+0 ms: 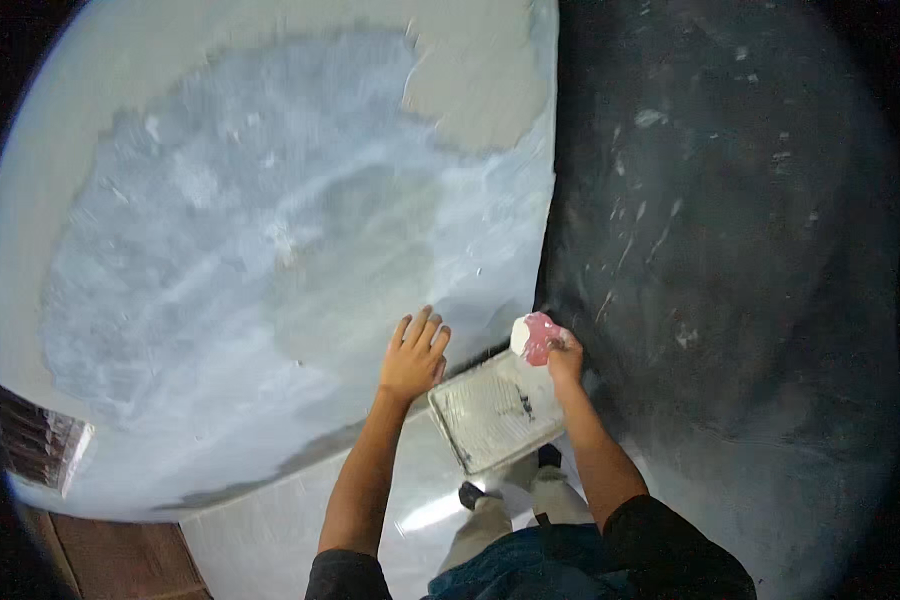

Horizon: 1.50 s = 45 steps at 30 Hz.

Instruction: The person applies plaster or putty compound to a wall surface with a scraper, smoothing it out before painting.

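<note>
My right hand (565, 358) is closed around a pink, palm-sized piece (542, 338), perhaps a sponge, with thick white on its left side. It is held near the corner where the pale wall meets the dark one. My left hand (413, 358) is raised in front of the pale wall (220, 250), its fingers stretched and apart, holding nothing. Whether its fingertips touch the wall, I cannot tell. Below and between my hands is a white, ribbed paint tray (495, 410) with dark smudges near its right part.
A dark wall (730, 230) with pale streaks rises on the right. Rough-edged beige patches (480, 75) cover the pale wall's upper part. At the left are a barred opening (35, 430) and a brown panel (120, 555). My feet stand on the light floor (300, 510) beside the tray.
</note>
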Available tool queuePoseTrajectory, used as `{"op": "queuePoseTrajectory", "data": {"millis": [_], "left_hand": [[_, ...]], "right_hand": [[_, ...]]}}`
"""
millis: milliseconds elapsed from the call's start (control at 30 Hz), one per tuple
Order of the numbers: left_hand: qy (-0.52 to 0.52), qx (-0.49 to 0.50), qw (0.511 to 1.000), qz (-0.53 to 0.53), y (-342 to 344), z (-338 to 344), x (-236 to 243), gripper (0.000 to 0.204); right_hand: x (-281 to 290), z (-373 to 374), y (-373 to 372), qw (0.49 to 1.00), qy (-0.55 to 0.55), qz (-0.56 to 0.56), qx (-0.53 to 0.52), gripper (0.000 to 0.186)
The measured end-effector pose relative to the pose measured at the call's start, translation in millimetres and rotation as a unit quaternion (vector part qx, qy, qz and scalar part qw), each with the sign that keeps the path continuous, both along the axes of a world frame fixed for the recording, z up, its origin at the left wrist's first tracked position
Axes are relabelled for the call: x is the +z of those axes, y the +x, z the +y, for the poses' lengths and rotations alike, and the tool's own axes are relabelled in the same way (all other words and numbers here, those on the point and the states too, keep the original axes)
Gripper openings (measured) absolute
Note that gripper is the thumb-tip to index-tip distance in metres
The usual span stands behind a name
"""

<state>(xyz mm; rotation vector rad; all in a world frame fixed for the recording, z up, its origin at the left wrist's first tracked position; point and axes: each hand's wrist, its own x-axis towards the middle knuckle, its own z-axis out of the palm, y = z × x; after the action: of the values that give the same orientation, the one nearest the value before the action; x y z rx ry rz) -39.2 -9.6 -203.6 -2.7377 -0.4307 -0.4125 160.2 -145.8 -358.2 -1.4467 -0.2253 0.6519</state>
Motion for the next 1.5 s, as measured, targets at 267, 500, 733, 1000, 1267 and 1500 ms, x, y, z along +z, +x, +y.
{"op": "queuePoseTrajectory", "data": {"millis": [267, 500, 733, 1000, 1267, 1500], "left_hand": [[-0.139, 0.08, 0.981, 0.107, -21, -23, -114, 0.047], [-0.257, 0.163, 0.94, 0.154, -46, -60, -164, 0.043], [-0.31, 0.186, 0.921, 0.148, -47, -96, -203, 0.042], [-0.341, 0.205, 0.907, 0.139, -50, -125, -234, 0.041], [-0.405, 0.232, 0.874, 0.137, -50, -152, -251, 0.042], [-0.42, 0.236, 0.865, 0.137, -47, -162, -255, 0.043]], "right_hand": [[-98, -5, 10, 0.994, -0.084, -0.033, 0.068, 0.023], [-123, -16, 0, 0.97, -0.166, -0.108, 0.139, 0.021], [-168, -20, 7, 0.937, -0.179, -0.249, 0.167, 0.019], [-185, -19, 11, 0.893, -0.24, -0.294, 0.243, 0.022], [-186, -15, 17, 0.891, -0.214, -0.302, 0.262, 0.023], [-198, -18, 19, 0.887, -0.229, -0.297, 0.27, 0.024]]}}
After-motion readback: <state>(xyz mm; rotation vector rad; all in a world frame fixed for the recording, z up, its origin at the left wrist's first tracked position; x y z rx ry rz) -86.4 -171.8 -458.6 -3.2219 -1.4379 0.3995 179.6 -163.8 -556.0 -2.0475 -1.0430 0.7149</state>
